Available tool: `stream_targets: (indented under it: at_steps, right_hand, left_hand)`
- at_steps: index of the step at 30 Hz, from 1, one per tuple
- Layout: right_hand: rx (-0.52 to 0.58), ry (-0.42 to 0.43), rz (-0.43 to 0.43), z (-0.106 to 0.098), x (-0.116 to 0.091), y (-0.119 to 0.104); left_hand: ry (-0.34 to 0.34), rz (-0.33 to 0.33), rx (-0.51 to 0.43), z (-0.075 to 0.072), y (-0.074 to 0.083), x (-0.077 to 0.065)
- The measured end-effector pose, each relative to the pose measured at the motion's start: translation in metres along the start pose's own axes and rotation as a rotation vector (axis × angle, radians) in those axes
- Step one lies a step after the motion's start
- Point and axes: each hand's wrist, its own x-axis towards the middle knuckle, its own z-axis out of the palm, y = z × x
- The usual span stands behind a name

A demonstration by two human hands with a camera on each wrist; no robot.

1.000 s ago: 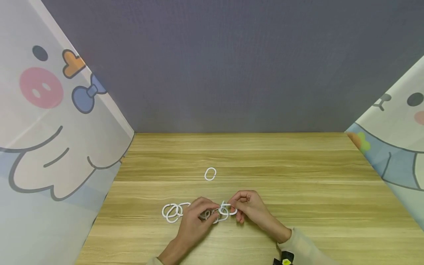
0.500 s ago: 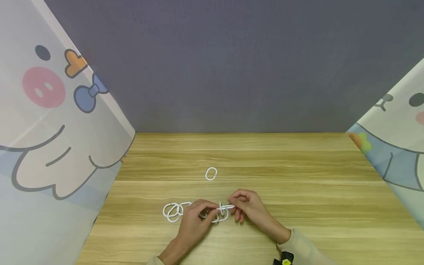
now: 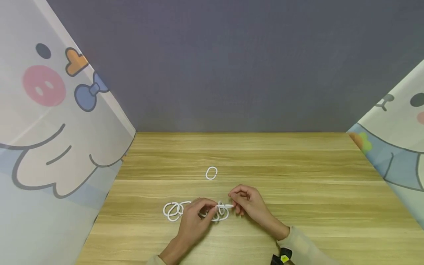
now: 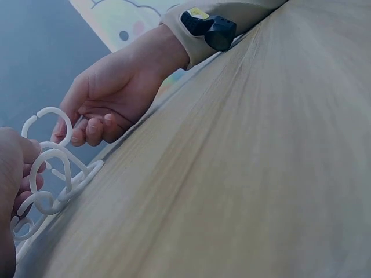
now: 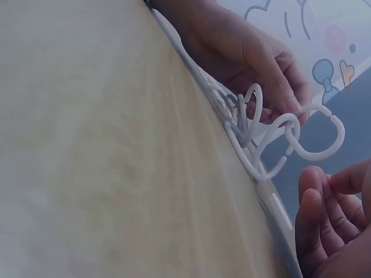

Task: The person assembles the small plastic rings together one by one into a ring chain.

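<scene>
My left hand pinches a white plastic chain link between thumb and forefinger. That link is an oval with a small gap, hooked through another white link. More linked white ovals trail under the left palm, partly hidden by the fingers. Just right of the held link is my right hand. Its fingers are loosely curled, and the right wrist view shows a gap between its fingertips and the link. Left of the left hand, several joined links lie on the table.
One loose white link lies farther back on the wooden table. A dark grey panel stands behind the table. Cartoon-printed panels rise at the left and right.
The pinched link has turned from face-on to nearly edge-on in the head view. My right hand, which held its right end, has let go and shifted slightly up. The left hand keeps its pinch.
</scene>
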Motion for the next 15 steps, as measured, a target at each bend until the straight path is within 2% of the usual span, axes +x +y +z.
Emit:
stream_targets:
  at_steps: [10,15]
  right_hand:
    - [-0.04,0.02,-0.039,0.001,0.018,0.004]
    - [-0.105,0.011,-0.102,0.003,0.029,0.006]
  left_hand:
    - [0.022,-0.009,0.008,0.002,-0.001,0.0]
    - [0.03,-0.001,0.004,0.002,-0.001,0.0]
